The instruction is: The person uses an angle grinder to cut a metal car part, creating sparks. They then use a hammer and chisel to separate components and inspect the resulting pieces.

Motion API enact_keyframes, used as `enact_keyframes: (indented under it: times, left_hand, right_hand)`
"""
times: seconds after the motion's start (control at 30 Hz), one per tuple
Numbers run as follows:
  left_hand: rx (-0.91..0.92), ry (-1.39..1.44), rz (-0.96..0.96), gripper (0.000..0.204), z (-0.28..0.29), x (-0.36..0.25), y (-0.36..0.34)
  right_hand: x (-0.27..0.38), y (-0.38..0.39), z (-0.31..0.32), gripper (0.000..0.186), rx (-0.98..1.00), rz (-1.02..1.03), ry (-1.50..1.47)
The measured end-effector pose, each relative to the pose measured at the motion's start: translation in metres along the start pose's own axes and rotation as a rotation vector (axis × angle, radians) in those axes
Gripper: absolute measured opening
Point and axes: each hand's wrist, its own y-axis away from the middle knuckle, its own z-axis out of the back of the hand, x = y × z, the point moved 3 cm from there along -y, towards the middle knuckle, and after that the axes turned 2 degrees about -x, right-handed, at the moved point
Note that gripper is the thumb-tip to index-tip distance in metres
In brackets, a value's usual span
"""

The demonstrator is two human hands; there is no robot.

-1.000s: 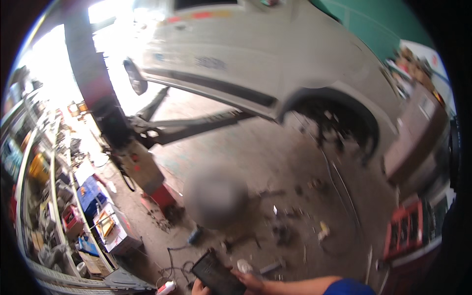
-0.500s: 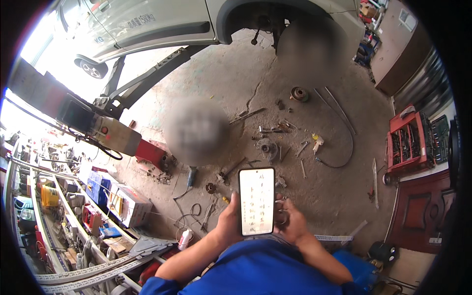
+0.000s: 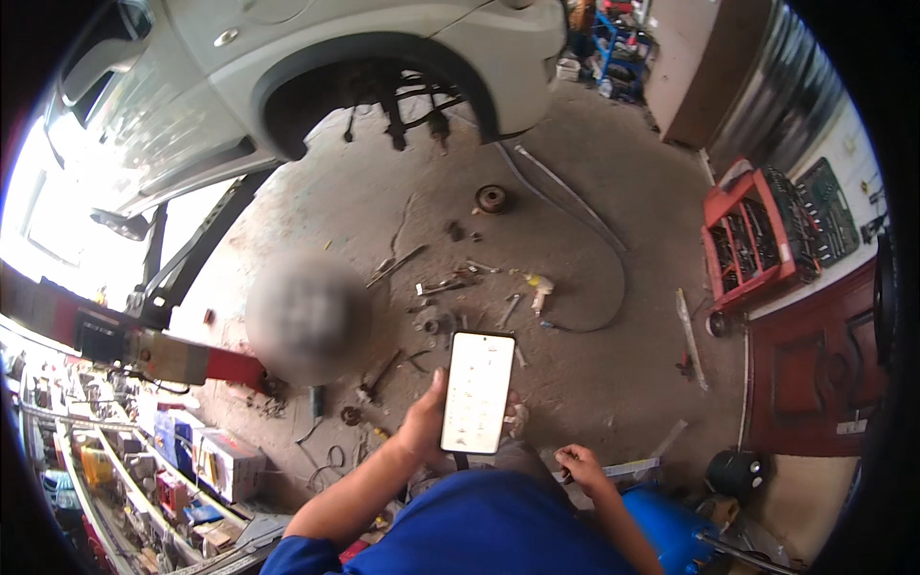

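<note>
A smartphone (image 3: 479,393) with a bright white screen stands upright in front of my body, its screen toward me. My left hand (image 3: 426,417) grips it, thumb along the left edge and fingertips showing at the right edge. My right hand (image 3: 583,468) is apart from the phone, low on the right by my leg, its fingers curled together. Whether anything small is between them cannot be made out. On the floor beyond the phone lie a metal hub (image 3: 436,321) and several hand tools, among them a wrench (image 3: 510,309).
A pale vehicle (image 3: 335,38) is raised on a lift arm (image 3: 206,249), one wheel arch bare. An air gun (image 3: 540,290) with a hose, a round hub part (image 3: 492,198) and a red tool cart (image 3: 757,235) are around. Loaded shelving (image 3: 115,479) stands left, a blue tank (image 3: 661,522) right.
My right hand has let go of the phone and moved down to the right. The phone stays in my left hand with a different screen. The view has turned rightward.
</note>
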Motion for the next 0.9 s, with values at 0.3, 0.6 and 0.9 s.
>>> enact_keyframes:
  times: [0.3, 0.6, 0.9]
  left_hand:
    - [-0.501, -1.122, 0.104, 0.065, 0.139, -0.030, -0.030]
    - [-0.303, -1.314, 0.941, 0.059, 0.207, -0.004, -0.071]
    - [-0.385, -1.641, 0.642, 0.058, 0.208, -0.062, -0.277]
  right_hand:
    - [-0.048, 0.004, 0.109, 0.025, -0.204, -0.009, -0.040]
    - [0.028, -0.004, 0.168, 0.023, -0.262, -0.042, 0.244]
    - [0.130, -0.077, 0.282, 0.023, -0.404, -0.141, 0.185]
